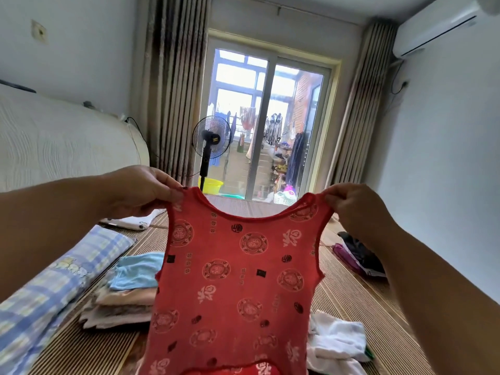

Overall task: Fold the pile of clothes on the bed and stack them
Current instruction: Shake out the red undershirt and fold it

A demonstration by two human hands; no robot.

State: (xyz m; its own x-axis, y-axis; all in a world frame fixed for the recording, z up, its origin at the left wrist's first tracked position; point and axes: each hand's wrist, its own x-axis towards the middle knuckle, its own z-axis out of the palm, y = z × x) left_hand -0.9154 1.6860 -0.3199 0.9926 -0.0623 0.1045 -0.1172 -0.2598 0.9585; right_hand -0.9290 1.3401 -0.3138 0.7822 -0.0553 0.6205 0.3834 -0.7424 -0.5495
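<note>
Hanging by its shoulder straps, a red vest (232, 280) is held up over the bed (349, 296), spread flat and facing the camera. The left strap is pinched between thumb and fingers of the left hand (140, 190), the right strap likewise by the right hand (351, 204); the hands are kept well apart, so that the neckline is stretched between them. A stack (127, 293) of folded clothes, topped by a light blue piece, is seen on the mat at the near left, beside a checked pillow (54, 288). Loose white clothes (335, 342) lie at the near right, dark ones (357, 253) farther right. A fan (211, 139) stands at the far end, before the window.
</note>
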